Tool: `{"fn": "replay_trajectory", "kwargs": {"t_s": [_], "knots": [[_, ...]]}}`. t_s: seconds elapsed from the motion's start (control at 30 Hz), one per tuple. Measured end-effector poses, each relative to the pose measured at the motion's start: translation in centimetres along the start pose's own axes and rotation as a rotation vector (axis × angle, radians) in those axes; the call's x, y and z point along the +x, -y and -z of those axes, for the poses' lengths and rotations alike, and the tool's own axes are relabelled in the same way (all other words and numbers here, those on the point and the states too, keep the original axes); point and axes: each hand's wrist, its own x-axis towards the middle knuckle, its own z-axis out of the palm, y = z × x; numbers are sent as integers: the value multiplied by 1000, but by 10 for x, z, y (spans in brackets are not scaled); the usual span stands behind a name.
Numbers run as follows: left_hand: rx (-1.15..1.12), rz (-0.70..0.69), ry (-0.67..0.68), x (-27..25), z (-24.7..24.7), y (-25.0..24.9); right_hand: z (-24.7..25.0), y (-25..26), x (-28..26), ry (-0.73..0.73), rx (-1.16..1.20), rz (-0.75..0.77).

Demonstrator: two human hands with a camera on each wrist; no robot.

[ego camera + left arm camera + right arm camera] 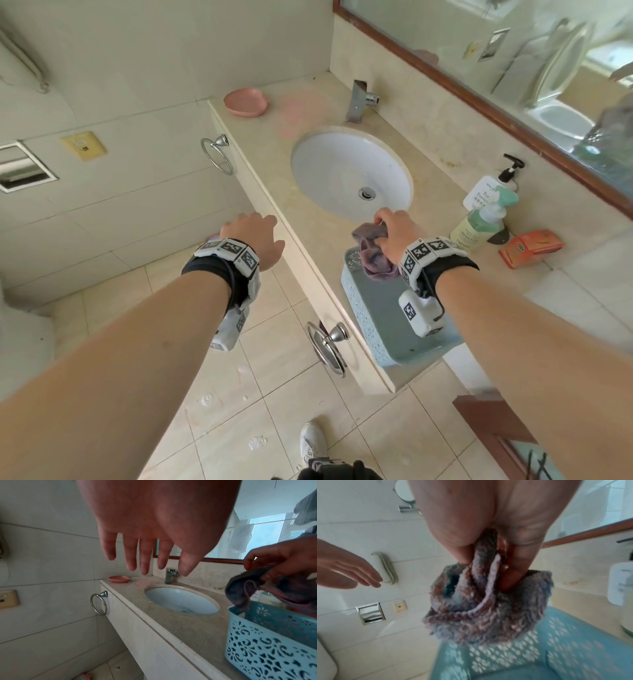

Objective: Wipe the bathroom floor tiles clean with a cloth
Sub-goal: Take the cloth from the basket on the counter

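Note:
A fuzzy purple-grey cloth hangs bunched from my right hand, which pinches it just above the light blue perforated basket on the vanity counter. The cloth shows close up in the right wrist view, with fingers curled into its folds. My left hand hovers over the counter's front edge left of the sink, fingers straight and spread, holding nothing. The cream floor tiles below show several white spots and smears.
A white sink with a chrome tap, a pink soap dish, pump bottles and an orange box sit on the counter. Towel rings hang on its front. My white shoe stands on the tiles.

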Motion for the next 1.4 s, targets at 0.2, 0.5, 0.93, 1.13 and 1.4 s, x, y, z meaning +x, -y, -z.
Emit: {"fn": "replay_trajectory", "kwargs": {"t_s": [0.2,0.5,0.93,1.13,1.4], "knots": [[-53,65,-93,-56,25,65,24,91,-28,-110,57,116],[-100,334,-149,-193,26,216,-2,256,-101,-72,28,374],[-198,645,-227,-364,-3,352,-48,425,-197,-33,77,665],[-227,617,-212,-342,-5,357,-51,435,-181,-46,137,673],[-199,535,-131,-246,1,342,-59,415,-101,8,203,565]]}}
